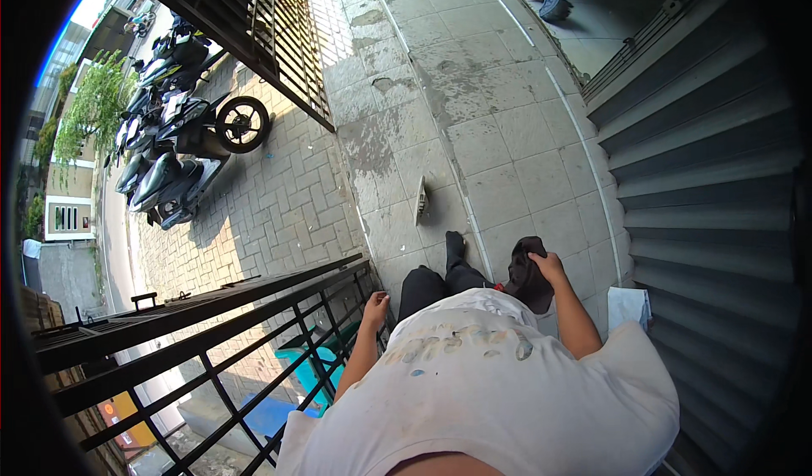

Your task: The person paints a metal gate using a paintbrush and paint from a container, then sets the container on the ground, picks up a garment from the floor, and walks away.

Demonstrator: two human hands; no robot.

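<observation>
My right hand is closed on a dark cloth, which hangs bunched beside my right hip. My left hand is held at my left side near the black metal railing, its fingers curled and nothing visible in them. Below me, a foot in a dark sock stands on the grey tiles. Ahead of it on the floor lies a narrow grey-and-white thing, too small to name.
Railing bars run along my left, with a teal plastic chair beyond them. A barred gate stands ahead, and several parked motorbikes are outside on the paving. Corrugated grey metal flanks my right, beside a pale box-like thing.
</observation>
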